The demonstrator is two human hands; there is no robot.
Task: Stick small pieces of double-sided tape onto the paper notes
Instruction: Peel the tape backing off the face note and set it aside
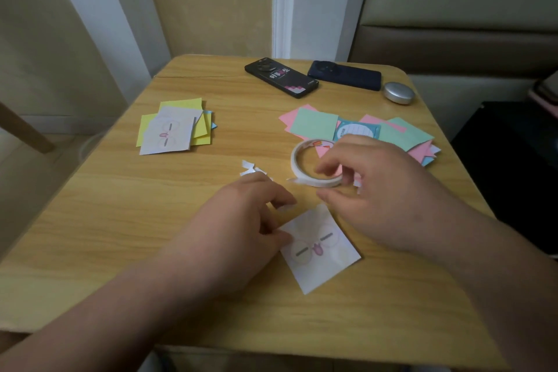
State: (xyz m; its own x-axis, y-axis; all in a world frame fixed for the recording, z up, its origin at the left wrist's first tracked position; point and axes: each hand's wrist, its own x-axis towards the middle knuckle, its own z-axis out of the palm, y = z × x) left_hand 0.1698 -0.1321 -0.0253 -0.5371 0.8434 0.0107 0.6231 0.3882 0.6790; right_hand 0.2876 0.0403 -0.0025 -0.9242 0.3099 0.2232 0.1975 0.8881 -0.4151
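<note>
Head camera, looking down at a wooden table [120, 220], the only view I have. Near the front edge lies one white printed note [320, 251], turned at a slant. My left hand [241, 220] grips its upper left edge, thumb on the paper and fingers curled above it. A pale sliver under the index finger may be a tape piece [283, 208], though I cannot be sure. My right hand [377, 184] is closed around the near rim of the roll [305, 166], which sits just beyond the note and partly over the right pile. A short free end juts from the roll toward the left hand. White scraps [249, 167] lie just left of the roll. A left pile [175, 127] of yellow and white notes sits well apart, and a right pile [362, 130] of pink, green and blue notes lies behind my right hand. At the far edge are two phones [280, 77] and a silver case [398, 93]. I judge the note to be thin, light and limp, likely to slide on the smooth wood, so it is best pinned flat near an edge. The tape should be flimsy, sticking to skin and to itself, so it is best taken by its very tip. The roll is a light, stiff ring, best held by its rim.
</note>
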